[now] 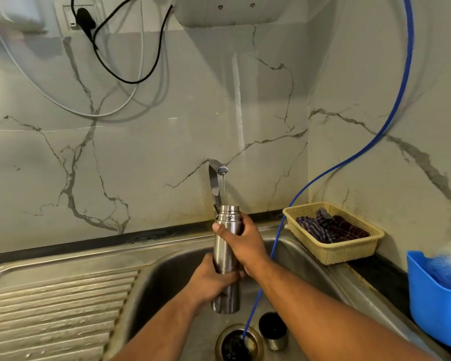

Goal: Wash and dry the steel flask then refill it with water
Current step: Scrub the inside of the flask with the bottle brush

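The steel flask (223, 252) stands upright above the sink basin (167, 272), its open threaded mouth just under the tap spout (218, 171). A thin stream of water runs from the tap into the mouth. My right hand (241, 239) grips the flask's upper part just below the neck. My left hand (211, 280) grips its lower half. The flask's cap (273, 330) lies on the basin floor beside the drain (236, 343).
A blue hose (323, 173) hangs down the right wall into the drain. A cream basket (349, 252) with a dark cloth sits on the right counter, a blue tub (432, 300) nearer me. The ribbed drainboard (52, 313) lies left. Cables hang on the marble wall.
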The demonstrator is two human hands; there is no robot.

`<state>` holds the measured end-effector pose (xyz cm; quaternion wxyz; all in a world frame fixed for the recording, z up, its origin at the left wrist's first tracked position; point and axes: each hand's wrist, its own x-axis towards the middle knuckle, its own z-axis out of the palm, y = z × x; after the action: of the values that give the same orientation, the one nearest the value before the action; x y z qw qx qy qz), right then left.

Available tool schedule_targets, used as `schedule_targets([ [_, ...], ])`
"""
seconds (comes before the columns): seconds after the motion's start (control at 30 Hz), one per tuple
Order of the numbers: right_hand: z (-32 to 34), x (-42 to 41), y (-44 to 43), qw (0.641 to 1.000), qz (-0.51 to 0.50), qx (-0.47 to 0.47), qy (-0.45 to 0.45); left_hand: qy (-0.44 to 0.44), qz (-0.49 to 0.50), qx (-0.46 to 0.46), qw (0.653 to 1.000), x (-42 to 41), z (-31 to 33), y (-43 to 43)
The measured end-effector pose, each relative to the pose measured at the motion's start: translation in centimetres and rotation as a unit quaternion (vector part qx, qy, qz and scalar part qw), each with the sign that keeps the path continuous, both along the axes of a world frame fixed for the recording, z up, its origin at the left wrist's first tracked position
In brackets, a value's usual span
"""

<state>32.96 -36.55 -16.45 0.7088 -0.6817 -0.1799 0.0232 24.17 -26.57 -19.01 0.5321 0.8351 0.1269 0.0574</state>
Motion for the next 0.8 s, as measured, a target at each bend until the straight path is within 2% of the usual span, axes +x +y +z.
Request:
schedule_targets([
  [0.07,1.0,-1.0,-0.4,0.999,-0.004,-0.033,-0.013,0.004,-0.009,0.021,1.0,-0.9,1.2,-0.1],
  [0.2,4.2,-1.9,-1.3,0.988,-0.081,-0.106,-0.079,0.001,0.004,0.069,0.998,-2.7,4.8,-1.1],
  [0.23,4.7,-2.0,-1.5,0.979,-0.102,-0.147,-0.098,0.012,0.016,0.103,0.994,-3.1,5.3,-1.2],
  [0.3,4.9,-2.5,-2.3,0.94,-0.132,-0.283,-0.137,0.044,0.056,0.255,0.964,-4.4,5.9,-1.7],
  [0.33,4.7,-3.1,-2.8,0.917,-0.131,-0.346,-0.149,0.056,0.088,0.365,0.925,-5.1,5.8,-1.7],
  [0.4,3.7,-4.1,-4.5,0.877,-0.111,-0.436,-0.167,0.067,0.132,0.56,0.815,-6.3,5.0,-2.2],
  [0.47,3.1,-4.9,-6.3,0.844,-0.096,-0.492,-0.191,0.033,0.135,0.67,0.729,-6.8,4.0,-2.3],
  [0.53,3.3,-5.3,-8.1,0.818,-0.091,-0.529,-0.209,-0.008,0.123,0.726,0.676,-6.6,4.2,-2.3],
  [0.6,4.2,-5.4,-9.7,0.803,-0.087,-0.546,-0.22,-0.004,0.105,0.764,0.636,-6.3,4.8,-2.3],
  [0.7,6.1,-5.3,-11.6,0.798,-0.096,-0.543,-0.243,-0.01,0.061,0.824,0.564,-6.1,7.0,-2.1],
  [0.8,8.2,-4.9,-12.3,0.796,-0.112,-0.525,-0.279,-0.075,0.053,0.866,0.491,-6.2,9.8,-1.5],
])
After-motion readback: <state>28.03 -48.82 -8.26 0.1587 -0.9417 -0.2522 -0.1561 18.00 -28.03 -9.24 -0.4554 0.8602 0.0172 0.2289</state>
